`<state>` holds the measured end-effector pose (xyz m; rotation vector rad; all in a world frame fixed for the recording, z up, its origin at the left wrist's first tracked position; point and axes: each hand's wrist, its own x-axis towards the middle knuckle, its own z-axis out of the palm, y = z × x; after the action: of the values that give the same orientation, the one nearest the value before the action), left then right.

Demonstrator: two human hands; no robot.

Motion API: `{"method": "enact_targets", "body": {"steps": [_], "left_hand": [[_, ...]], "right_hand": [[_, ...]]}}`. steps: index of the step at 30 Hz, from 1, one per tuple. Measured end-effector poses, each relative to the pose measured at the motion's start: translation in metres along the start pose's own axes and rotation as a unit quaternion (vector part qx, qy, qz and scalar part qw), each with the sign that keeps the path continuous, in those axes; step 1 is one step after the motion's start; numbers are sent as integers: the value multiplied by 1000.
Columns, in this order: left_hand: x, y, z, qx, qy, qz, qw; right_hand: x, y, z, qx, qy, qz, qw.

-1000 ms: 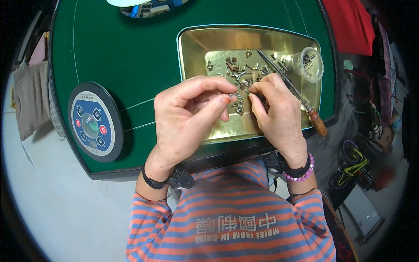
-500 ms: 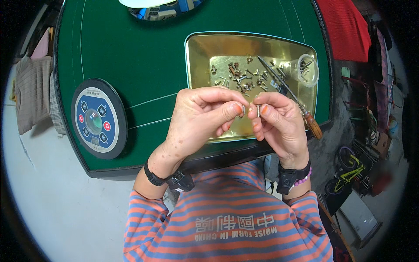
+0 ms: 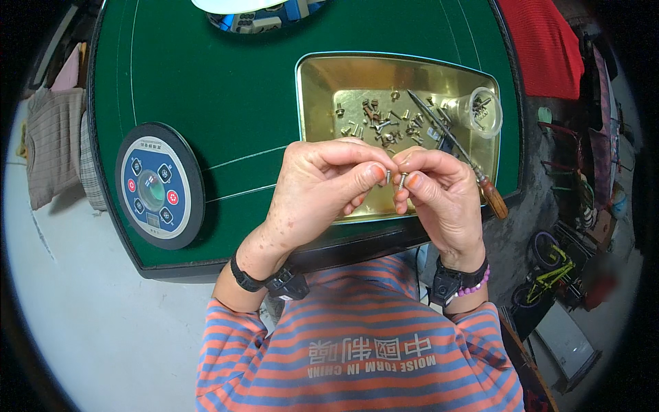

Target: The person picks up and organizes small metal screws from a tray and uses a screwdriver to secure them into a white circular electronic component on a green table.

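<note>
Over the near edge of a gold metal tray (image 3: 319, 75), my two hands meet fingertip to fingertip. Thumb and forefinger of my right hand (image 3: 443, 189) pinch a small screw (image 3: 402, 181), its shaft pointing down. A second small screw (image 3: 388, 176) shows at the tips of my left hand (image 3: 312, 182), partly hidden by the fingers. Behind the hands, several loose screws and bolts (image 3: 384, 123) lie scattered on the tray's bottom. A screwdriver (image 3: 491, 196) with a wooden handle rests across the tray's right side, and a clear plastic cup (image 3: 495, 113) with screws lies beside it.
The tray stands on a green felt table (image 3: 226, 103) with a dark rim. At the left is a round control panel (image 3: 161, 185) with buttons. A dark round opening with a white lid (image 3: 237, 5) is at the far side. Red cloth (image 3: 542, 48) hangs at the right.
My right hand has shifted slightly left, bringing its screw closer to the left hand's. That screw now leans a little. Both hands keep their pinch.
</note>
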<state>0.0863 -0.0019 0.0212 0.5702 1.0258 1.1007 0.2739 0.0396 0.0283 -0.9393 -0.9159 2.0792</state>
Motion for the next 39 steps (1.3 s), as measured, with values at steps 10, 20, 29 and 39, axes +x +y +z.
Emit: {"method": "enact_targets", "body": {"steps": [10, 20, 29, 39], "left_hand": [[1, -2, -1, -6, 4, -1, 1000], [3, -5, -5, -29, 27, -8, 999], [5, -6, -6, -40, 34, -18, 998], [5, -6, -6, -57, 27, -16, 998]], "right_hand": [[-6, -6, -11, -55, 33, -25, 998], [-14, -18, -44, -471, 162, -88, 863], [7, -9, -29, -635, 60, -159, 754], [22, -8, -26, -688, -27, -202, 697]]}}
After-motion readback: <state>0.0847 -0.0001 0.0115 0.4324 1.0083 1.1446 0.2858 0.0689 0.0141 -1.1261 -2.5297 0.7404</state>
